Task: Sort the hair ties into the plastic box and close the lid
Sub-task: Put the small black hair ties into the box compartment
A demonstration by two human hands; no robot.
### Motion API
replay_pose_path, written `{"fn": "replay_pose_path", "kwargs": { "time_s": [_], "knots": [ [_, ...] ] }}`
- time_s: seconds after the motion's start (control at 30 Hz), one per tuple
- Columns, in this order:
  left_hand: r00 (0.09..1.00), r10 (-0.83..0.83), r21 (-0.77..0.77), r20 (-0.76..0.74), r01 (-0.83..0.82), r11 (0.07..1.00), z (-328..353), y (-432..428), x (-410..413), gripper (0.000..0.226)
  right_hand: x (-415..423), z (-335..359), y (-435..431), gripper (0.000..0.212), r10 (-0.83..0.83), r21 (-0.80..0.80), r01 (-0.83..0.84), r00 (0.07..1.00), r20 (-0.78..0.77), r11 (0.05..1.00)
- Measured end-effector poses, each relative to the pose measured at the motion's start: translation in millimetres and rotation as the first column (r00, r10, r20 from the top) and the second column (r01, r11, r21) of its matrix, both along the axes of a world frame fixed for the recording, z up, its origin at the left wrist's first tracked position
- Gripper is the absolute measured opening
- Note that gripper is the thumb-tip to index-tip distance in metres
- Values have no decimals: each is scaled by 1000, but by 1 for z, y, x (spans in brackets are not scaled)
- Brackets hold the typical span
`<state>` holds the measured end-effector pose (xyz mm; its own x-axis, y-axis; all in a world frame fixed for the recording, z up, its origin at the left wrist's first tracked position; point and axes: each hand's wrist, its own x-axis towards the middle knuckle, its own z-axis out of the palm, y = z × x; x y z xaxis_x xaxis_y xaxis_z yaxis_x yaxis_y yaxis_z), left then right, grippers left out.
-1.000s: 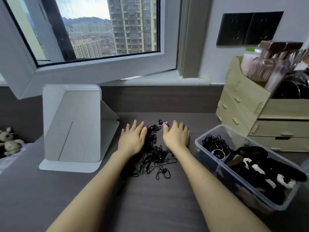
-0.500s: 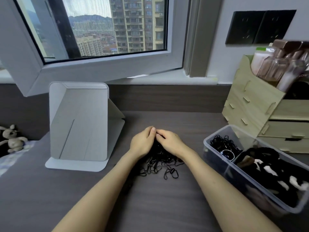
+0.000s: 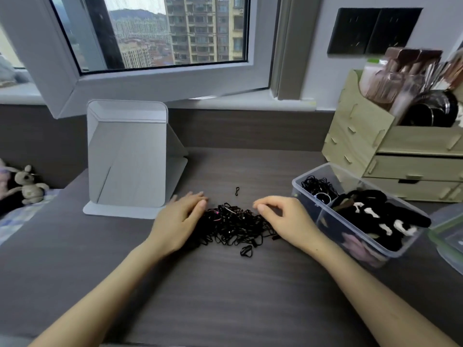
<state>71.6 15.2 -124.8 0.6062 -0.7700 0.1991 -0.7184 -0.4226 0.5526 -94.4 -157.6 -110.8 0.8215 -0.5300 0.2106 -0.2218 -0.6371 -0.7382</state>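
Both hands rest on the worktop at the two sides of the pile of hair ties (image 3: 234, 225): the left hand (image 3: 175, 222) lies flat with fingers loosely spread, its fingertips at the pile's left edge, while the right hand (image 3: 285, 221) is curled, thumb and forefinger drawn near each other, apparently pinching nothing. Neither holds a tie.

The ties look light, soft and springy, and they are tangled, so lifting one would likely drag neighbours along; a scoop from both sides, or a pinch on a clump's top, seems the better hold. They are thin black loops, a few with a pink or pale tint near the far left of the heap. One stray tie (image 3: 237, 191) lies just beyond the pile and another (image 3: 246, 251) just nearer.

To the right stands the clear plastic box (image 3: 298, 182), open, its far compartment holding thin ties and its near one bulkier black and white scrunchies. The lid (image 3: 448, 236) appears to lie right of it. A folding mirror (image 3: 127, 156) stands to the left.
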Motion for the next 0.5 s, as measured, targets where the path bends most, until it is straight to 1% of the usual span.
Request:
{"fn": "replay_pose_path", "kwargs": {
  "time_s": [0.07,0.13,0.2,0.27,0.3,0.33,0.37,0.4,0.43,0.47,0.5],
  "knots": [
    [995,80,46,61,-83,996,-4,6,2,60,-6,-8,0,26,-102,-34,102,995,-7,994],
    [994,90,97,57,-96,991,-9,3,-2,59,-7,-17,3,34,-148,-37,145,985,-84,989],
    [998,63,110,-2,-62,992,-12,-7,-11,48,-2,-24,12,37,-120,21,123,988,-102,992],
    [999,3,81,-38,0,997,-11,-19,-25,44,7,-25,24,35,-35,145,41,998,-43,989],
    [998,-19,45,-61,22,999,-10,-24,-32,43,12,-26,28,33,-9,201,9,1000,2,980],
    [995,-19,-14,-100,18,1000,-9,-27,-36,42,17,-26,30,30,-19,260,3,998,61,966],
    [988,8,-95,-153,-23,995,-8,-29,-39,39,22,-25,28,26,-70,333,23,989,131,943],
    [976,58,-190,-210,-99,977,-6,-30,-39,36,27,-22,24,24,-145,405,53,969,198,913],
    [960,112,-286,-257,-187,940,-4,-31,-38,34,34,-20,18,23,-215,448,87,946,243,890],
    [943,160,-359,-292,-263,896,-2,-33,-36,33,42,-18,11,24,-256,442,126,935,247,888],
    [930,192,-399,-315,-313,862,1,-35,-35,34,51,-15,4,28,-257,388,163,945,203,907]
  ]
}}
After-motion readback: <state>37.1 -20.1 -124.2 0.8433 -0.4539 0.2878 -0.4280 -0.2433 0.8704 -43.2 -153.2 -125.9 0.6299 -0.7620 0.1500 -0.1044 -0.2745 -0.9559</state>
